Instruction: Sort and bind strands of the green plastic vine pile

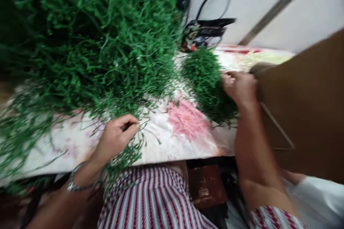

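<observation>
My left hand (120, 132) is closed over the near edge of the table, its thumb and fingers pinched on the end of a thin green stem. Loose stems lie beside and below it. Behind it rises a large heap of green stems (107, 50). My right hand (240, 86) is at the right edge of a smaller green pile (205, 82), fingers curled; what they hold, if anything, is too blurred to tell. A floral cloth (158, 146) with a pink flower lies under both piles.
A black patterned handbag (205, 34) stands behind the small pile. A large brown cardboard box (309, 107) is close beside my right forearm. Pale yellowish material (266, 59) lies at the back right, near the white wall. Someone's white clothing shows at the lower right.
</observation>
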Action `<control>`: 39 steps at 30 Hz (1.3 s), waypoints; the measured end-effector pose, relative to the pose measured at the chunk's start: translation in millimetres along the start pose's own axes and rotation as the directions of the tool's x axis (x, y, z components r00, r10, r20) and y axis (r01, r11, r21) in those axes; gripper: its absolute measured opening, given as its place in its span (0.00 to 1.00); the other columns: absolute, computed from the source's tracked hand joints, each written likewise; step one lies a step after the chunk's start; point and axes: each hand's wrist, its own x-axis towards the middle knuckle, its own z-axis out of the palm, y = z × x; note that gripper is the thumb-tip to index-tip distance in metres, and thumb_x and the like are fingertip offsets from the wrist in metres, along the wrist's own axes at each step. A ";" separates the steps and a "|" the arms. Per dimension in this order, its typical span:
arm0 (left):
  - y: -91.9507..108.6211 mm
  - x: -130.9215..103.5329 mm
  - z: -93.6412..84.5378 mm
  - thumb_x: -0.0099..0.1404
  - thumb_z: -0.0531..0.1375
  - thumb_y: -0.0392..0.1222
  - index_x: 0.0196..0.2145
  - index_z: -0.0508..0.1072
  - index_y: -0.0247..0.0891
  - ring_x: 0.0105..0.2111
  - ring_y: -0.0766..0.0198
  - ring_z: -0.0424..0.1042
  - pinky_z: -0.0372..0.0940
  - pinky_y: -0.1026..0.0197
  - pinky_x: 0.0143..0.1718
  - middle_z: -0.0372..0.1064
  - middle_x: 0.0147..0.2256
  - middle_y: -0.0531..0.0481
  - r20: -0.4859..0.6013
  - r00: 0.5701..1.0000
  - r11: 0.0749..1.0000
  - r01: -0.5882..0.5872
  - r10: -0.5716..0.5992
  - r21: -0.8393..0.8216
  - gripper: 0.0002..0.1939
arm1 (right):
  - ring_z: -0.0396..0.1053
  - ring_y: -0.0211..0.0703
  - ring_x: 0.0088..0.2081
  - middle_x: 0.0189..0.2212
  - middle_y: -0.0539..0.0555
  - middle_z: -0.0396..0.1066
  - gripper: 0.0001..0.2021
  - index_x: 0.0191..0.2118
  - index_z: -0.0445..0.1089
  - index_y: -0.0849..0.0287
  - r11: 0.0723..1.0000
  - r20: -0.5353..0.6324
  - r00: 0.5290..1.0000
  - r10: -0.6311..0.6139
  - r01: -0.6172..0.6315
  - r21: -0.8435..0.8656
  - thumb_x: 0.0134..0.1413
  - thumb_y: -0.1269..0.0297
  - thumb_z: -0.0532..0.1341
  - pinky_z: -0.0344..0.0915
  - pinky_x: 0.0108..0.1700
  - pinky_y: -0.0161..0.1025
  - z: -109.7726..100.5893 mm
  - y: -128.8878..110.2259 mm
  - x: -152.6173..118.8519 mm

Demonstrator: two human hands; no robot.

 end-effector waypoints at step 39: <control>-7.4 -13.5 8.9 0.60 0.55 0.43 0.30 0.69 0.40 0.25 0.69 0.68 0.62 0.70 0.27 0.70 0.27 0.56 -0.043 0.992 0.990 -0.118 0.122 0.081 0.06 | 0.62 0.33 0.26 0.23 0.51 0.66 0.08 0.32 0.67 0.64 0.374 -0.103 0.796 -0.597 0.389 0.842 0.57 0.65 0.54 0.61 0.29 0.30 -5.0 -167.0 -172.5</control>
